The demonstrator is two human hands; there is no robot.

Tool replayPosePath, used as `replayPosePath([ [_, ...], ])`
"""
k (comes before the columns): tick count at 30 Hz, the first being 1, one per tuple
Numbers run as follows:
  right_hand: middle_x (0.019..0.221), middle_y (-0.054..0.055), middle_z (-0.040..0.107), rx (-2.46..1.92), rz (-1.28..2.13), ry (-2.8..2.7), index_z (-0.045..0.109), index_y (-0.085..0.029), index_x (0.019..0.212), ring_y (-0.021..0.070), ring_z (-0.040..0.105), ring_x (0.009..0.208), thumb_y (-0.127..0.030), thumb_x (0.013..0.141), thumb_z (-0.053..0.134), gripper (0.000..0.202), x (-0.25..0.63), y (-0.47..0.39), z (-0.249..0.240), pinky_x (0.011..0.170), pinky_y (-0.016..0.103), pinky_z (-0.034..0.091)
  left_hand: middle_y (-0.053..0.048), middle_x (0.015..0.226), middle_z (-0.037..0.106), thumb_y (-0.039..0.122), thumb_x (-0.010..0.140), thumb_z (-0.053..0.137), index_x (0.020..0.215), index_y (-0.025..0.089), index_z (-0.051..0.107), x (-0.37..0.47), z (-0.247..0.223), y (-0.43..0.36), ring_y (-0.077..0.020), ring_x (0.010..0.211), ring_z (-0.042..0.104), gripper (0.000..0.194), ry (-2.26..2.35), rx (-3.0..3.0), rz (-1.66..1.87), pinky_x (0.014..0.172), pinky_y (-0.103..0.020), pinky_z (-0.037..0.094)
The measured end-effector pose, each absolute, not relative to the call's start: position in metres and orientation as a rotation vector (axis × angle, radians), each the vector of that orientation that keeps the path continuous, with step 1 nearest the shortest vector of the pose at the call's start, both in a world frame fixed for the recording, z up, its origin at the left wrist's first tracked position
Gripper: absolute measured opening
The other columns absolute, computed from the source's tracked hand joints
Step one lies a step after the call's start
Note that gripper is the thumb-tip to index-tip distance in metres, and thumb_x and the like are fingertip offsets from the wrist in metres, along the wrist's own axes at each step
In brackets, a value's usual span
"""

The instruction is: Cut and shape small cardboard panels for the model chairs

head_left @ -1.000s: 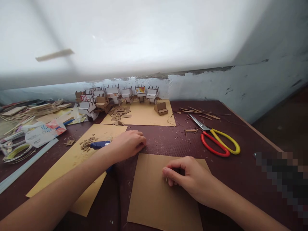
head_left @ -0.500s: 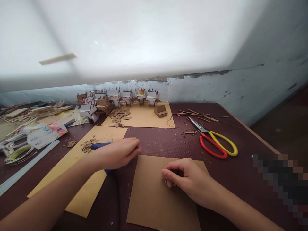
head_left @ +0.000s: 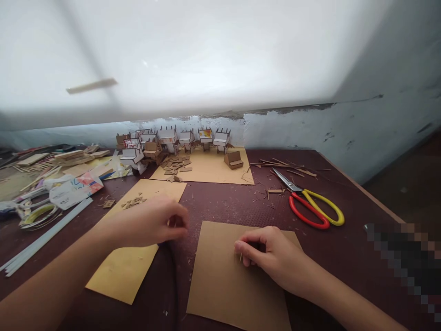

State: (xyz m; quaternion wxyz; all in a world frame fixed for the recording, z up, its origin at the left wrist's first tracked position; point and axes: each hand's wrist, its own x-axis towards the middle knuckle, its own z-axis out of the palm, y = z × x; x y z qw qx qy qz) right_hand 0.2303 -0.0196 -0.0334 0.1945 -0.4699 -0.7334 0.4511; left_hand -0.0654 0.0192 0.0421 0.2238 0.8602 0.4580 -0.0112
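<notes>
My right hand [head_left: 267,252] rests over a brown cardboard sheet [head_left: 220,285], thumb and fingers pinched around a thin, light stick that points down toward the sheet. To the left, my left hand [head_left: 163,223] hovers above the yellow sheet [head_left: 127,276], its fingers curled and thumb close to them. Whether something small sits between those fingers is hidden. Just behind that hand lie small cardboard scraps [head_left: 134,201]. A blue tool under the left hand is almost fully covered, and its dark cable [head_left: 175,276] runs toward the front edge.
Scissors [head_left: 312,204] with red and yellow handles lie at right, near thin strips [head_left: 284,165]. Small cardboard models [head_left: 168,140] stand along the wall. Cardboard pieces [head_left: 175,166] and a brown block [head_left: 234,160] sit on a back sheet. Tape, pale sticks [head_left: 48,234] and wood are at left.
My left hand has moved left and slightly down, now covering the blue tool. My right hand keeps its pinch over the cardboard. The whole view has shifted slightly.
</notes>
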Motion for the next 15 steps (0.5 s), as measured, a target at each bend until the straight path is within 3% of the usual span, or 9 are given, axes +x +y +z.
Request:
replayPosePath([
  [8, 0.072, 0.002, 0.073, -1.320, 1.221, -2.085, 0.075, -0.018, 0.076, 0.0177, 0.065, 0.070, -0.035, 0.103, 0.055, 0.037, 0.231, -0.020, -0.030, 0.064, 0.029, 0.041, -0.003, 0.092, 0.076, 0.023, 0.093, 0.060, 0.094, 0.023, 0.077, -0.045, 0.004, 0.056, -0.0202, 0.084, 0.068, 0.017, 1.352, 2.654, 0.046, 0.071, -0.030, 0.045],
  [15, 0.072, 0.002, 0.073, -1.318, 1.222, -2.077, 0.074, -0.019, 0.075, 0.0176, 0.065, 0.070, -0.034, 0.103, 0.055, 0.036, 0.231, -0.020, -0.033, 0.064, 0.029, 0.039, -0.004, 0.092, 0.074, 0.021, 0.093, 0.058, 0.091, 0.024, 0.077, -0.038, -0.007, 0.059, -0.0203, 0.081, 0.068, 0.019, 1.349, 2.750, -0.045, 0.067, -0.029, 0.045],
])
